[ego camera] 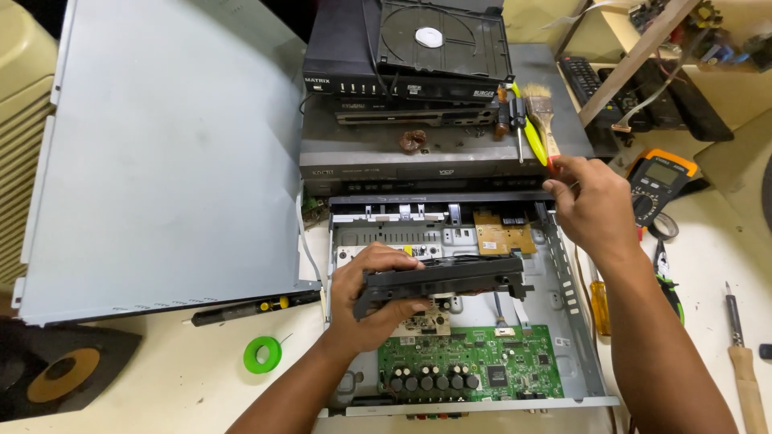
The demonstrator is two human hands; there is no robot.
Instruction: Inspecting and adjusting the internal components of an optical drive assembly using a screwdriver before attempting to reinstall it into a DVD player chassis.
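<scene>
The black disc-drive tray, light but I think fragile, I pinch by its left end with my left hand above the open chassis, while my right hand closes on a paintbrush.

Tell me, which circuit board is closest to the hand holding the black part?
The small pale board just under the left hand; the big green board lies lower, the tan board farther back.

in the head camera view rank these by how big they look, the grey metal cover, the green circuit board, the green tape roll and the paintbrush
1. grey metal cover, by far the largest
2. green circuit board
3. paintbrush
4. green tape roll, smallest

The paintbrush lies farther from the camera than the tape roll, so that gap is less sure.
</scene>
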